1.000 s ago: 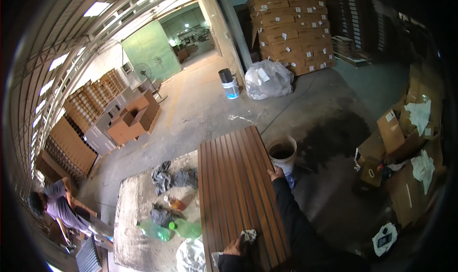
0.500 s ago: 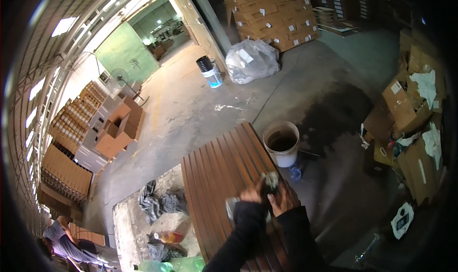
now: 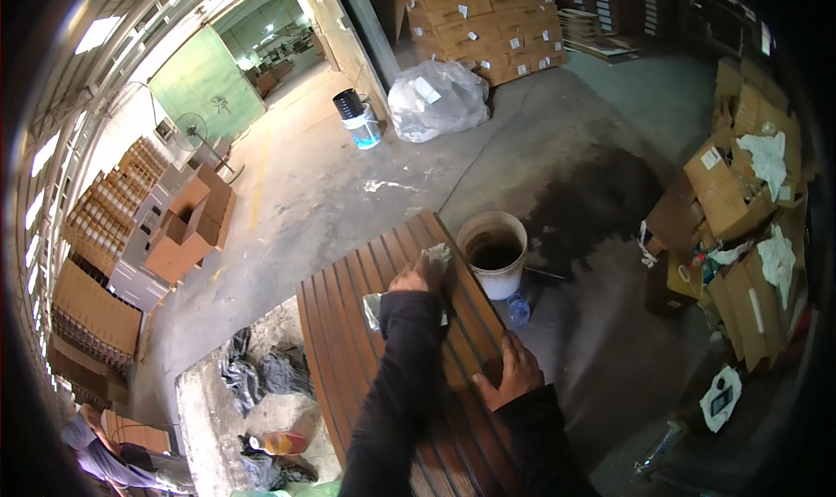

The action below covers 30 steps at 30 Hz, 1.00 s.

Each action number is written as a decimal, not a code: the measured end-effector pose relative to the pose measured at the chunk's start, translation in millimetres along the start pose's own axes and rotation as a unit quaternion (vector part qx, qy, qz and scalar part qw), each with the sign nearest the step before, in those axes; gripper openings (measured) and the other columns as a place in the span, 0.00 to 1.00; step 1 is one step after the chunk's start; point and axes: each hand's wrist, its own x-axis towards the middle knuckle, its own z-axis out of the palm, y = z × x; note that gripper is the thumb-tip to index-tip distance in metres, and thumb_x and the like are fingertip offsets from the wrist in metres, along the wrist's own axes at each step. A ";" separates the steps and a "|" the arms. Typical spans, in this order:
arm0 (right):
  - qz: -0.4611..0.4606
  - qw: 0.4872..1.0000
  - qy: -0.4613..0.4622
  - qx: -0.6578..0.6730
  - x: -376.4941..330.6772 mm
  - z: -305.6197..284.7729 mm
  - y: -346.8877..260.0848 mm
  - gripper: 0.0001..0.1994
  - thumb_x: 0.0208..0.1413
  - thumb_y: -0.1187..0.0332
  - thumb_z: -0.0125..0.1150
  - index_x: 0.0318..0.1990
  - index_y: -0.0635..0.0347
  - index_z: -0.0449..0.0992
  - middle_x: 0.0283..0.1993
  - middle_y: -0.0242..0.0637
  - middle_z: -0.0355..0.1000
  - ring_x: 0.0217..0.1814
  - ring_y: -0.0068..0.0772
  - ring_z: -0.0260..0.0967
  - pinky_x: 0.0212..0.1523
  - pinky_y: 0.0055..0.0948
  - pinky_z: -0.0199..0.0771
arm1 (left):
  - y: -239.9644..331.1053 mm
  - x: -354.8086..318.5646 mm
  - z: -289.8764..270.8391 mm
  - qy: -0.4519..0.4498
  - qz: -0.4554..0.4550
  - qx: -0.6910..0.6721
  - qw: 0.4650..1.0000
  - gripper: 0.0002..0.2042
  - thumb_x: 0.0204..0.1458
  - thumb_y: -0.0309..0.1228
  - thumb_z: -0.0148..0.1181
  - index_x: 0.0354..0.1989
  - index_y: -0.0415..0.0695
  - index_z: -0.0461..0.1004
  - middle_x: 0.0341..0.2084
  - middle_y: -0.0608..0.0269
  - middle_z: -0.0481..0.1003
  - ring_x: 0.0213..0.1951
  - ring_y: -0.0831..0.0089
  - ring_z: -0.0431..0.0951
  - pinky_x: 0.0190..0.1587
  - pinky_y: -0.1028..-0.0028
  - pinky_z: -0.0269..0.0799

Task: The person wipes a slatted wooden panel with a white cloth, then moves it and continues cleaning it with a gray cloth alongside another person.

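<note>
Whse or wkshp, prob.: stacked ctns, stand fan, concrete flr.

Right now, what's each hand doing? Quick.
Left hand: closed on a pale rag, pressed to the slatted board.
Right hand: open, thumb spread from fingers, resting at the board's right edge.

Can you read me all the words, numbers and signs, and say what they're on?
None I can read clearly.
Stacked boxes: dark printing and white labels, too small and blurred.
Green door: dark marks, too blurred.
Blue-and-white bucket: any print is too small.
Cardboard box on the right: white label, too small.
Brown panel: no writing shows.
</note>
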 end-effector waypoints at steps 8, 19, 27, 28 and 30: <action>-0.039 0.999 -0.001 0.021 3.6 1.1 7.5 0.36 0.44 0.59 0.62 0.58 0.69 0.55 0.61 0.54 0.54 0.62 0.52 0.53 0.61 0.40 0.54 | -108.3 81.6 -27.1 0.097 -0.169 0.001 0.981 0.18 0.52 0.46 0.46 0.40 0.46 0.72 0.34 0.48 0.75 0.38 0.52 0.76 0.41 0.59 0.70; -0.012 1.000 0.004 -0.012 -3.6 -1.9 -2.7 0.37 0.41 0.60 0.64 0.58 0.69 0.56 0.62 0.54 0.53 0.62 0.52 0.52 0.60 0.41 0.55 | 16.2 -66.9 -1.7 0.031 0.190 -0.035 0.981 0.22 0.48 0.42 0.56 0.48 0.41 0.66 0.32 0.49 0.74 0.34 0.54 0.76 0.35 0.63 0.72; -0.045 0.999 -0.004 0.012 -3.3 3.1 2.9 0.39 0.41 0.60 0.64 0.59 0.67 0.53 0.62 0.53 0.52 0.62 0.52 0.52 0.60 0.40 0.55 | -60.8 48.5 -23.7 0.014 -0.129 0.001 0.992 0.21 0.46 0.49 0.55 0.41 0.44 0.72 0.33 0.50 0.76 0.38 0.54 0.76 0.39 0.61 0.72; -0.036 0.999 -0.001 0.007 -1.0 0.9 5.9 0.39 0.41 0.60 0.64 0.59 0.67 0.53 0.62 0.53 0.52 0.62 0.52 0.52 0.60 0.40 0.55 | -55.2 55.6 -38.5 0.036 -0.204 -0.037 0.978 0.19 0.45 0.46 0.58 0.39 0.45 0.73 0.33 0.51 0.76 0.38 0.55 0.77 0.38 0.62 0.73; -0.039 0.999 -0.021 0.005 -0.8 -0.8 -5.1 0.39 0.41 0.58 0.64 0.60 0.65 0.53 0.63 0.50 0.51 0.62 0.51 0.52 0.58 0.44 0.56 | -72.8 65.0 -42.4 0.030 -0.176 -0.035 0.983 0.25 0.50 0.54 0.46 0.45 0.46 0.71 0.39 0.45 0.74 0.43 0.52 0.74 0.44 0.61 0.69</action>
